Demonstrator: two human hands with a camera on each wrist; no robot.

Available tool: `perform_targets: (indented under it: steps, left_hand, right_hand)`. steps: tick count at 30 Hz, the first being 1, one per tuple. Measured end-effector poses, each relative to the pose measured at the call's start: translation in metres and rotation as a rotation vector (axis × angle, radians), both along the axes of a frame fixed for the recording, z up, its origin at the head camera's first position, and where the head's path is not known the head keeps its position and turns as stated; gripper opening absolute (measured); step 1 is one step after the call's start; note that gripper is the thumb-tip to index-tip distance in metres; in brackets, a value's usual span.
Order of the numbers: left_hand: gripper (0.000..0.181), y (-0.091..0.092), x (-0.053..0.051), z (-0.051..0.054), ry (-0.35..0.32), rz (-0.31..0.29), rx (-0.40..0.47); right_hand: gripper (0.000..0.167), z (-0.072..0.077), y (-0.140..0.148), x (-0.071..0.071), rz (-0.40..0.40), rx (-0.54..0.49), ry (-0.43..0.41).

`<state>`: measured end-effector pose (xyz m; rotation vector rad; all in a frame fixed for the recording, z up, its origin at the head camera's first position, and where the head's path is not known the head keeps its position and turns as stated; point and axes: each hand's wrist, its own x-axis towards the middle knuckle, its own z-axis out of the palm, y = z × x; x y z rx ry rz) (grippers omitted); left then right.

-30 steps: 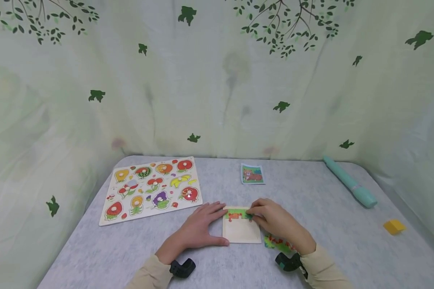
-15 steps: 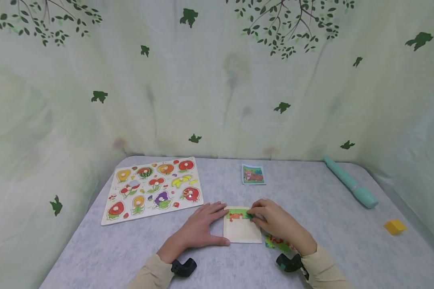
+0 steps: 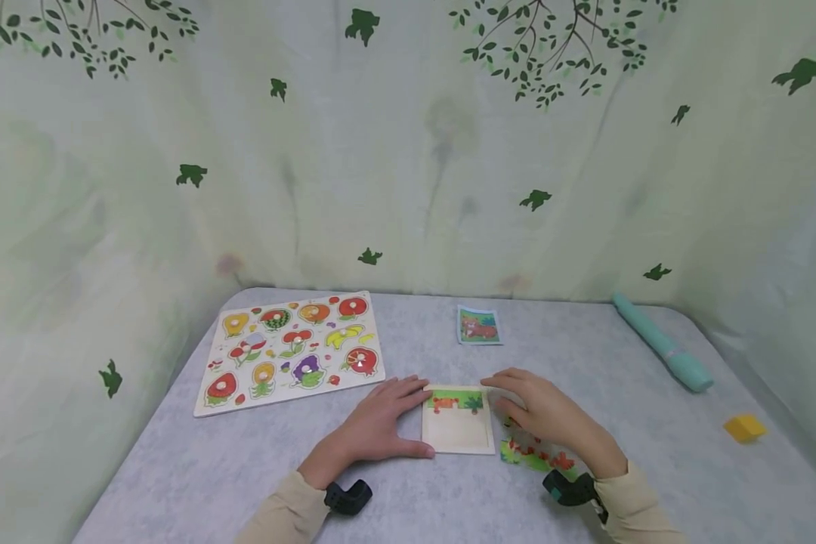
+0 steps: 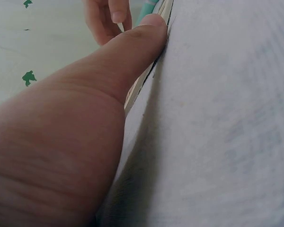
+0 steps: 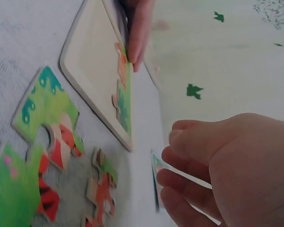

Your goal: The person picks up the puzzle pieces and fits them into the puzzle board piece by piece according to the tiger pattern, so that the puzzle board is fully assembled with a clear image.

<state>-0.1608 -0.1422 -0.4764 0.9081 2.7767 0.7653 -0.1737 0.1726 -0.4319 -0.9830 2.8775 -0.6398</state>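
Observation:
A small wooden puzzle tray (image 3: 454, 436) lies flat on the grey tabletop, its top row filled by pieces with green, orange and a dark-green plant (image 3: 473, 403). At its left edge my left hand (image 3: 377, 425) rests with straight fingers by the upper corner and the thumb by the lower one. Just off the tray's right side hovers my right hand (image 3: 551, 412), fingers loosely bent and holding nothing. Beneath it are several loose jigsaw pieces (image 3: 513, 452), partly hidden in the head view; the right wrist view shows a green piece (image 5: 42, 106) and a red-brown piece (image 5: 104, 194).
A fruit puzzle board (image 3: 289, 359) lies at the back left. Behind the tray is a small picture card (image 3: 479, 327) of an animal. At the right are a teal rolled cylinder (image 3: 663, 344) and a yellow block (image 3: 745, 428). A patterned curtain (image 3: 408, 151) surrounds the table.
My right hand has let go of the plant piece at the tray's upper right and moved right, uncovering it and more loose pieces. My left hand stays at the tray's edge.

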Motion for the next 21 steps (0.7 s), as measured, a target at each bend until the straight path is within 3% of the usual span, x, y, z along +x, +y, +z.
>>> perform_targets:
  steps: [4,11,21]
  left_hand:
    - [0.092,0.001,-0.001,0.001,0.01,-0.001,0.0]
    - [0.093,0.002,-0.002,0.001,0.008,-0.006,-0.004]
    - [0.093,0.0,0.0,-0.001,-0.024,0.006,0.004]
  right_hand:
    - [0.036,0.004,0.01,0.002,-0.043,-0.019,0.0]
    - [0.036,0.004,0.022,0.006,-0.055,0.001,0.01]
    - [0.037,-0.003,0.033,0.008,-0.044,0.023,-0.039]
